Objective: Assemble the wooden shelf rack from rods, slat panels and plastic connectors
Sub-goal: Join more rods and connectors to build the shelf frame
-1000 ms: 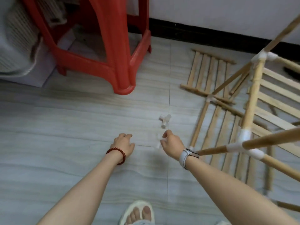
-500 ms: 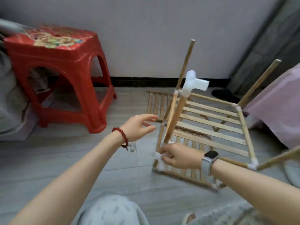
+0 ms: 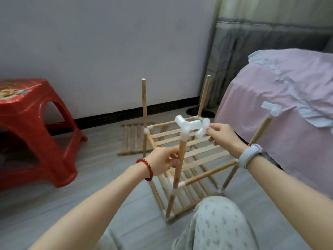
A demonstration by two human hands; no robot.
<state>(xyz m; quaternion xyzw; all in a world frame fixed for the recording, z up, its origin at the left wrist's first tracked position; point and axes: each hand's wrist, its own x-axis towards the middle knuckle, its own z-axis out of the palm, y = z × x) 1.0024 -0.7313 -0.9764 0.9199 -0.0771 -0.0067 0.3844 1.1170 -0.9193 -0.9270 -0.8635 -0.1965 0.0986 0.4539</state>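
The partly built wooden rack (image 3: 191,150) stands on the floor, with slat shelves and several upright rods. My left hand (image 3: 162,160) grips the near upright rod (image 3: 180,159), which carries a white plastic connector (image 3: 185,125) on its top. My right hand (image 3: 222,137) pinches a second, loose white connector (image 3: 202,130) right beside the mounted one. The right front rod (image 3: 259,132) also has a white connector (image 3: 272,108) on top. Both far rods (image 3: 144,101) have bare tops.
A spare slat panel (image 3: 133,139) lies flat on the floor behind the rack. A red plastic stool (image 3: 34,130) stands at the left. A bed with a pink cover (image 3: 281,105) is close on the right. My knee (image 3: 216,224) is at the bottom.
My right hand picked a white connector off the floor and lifted it beside the near rod's top. My left hand rose and took hold of that rod. The view tilted up.
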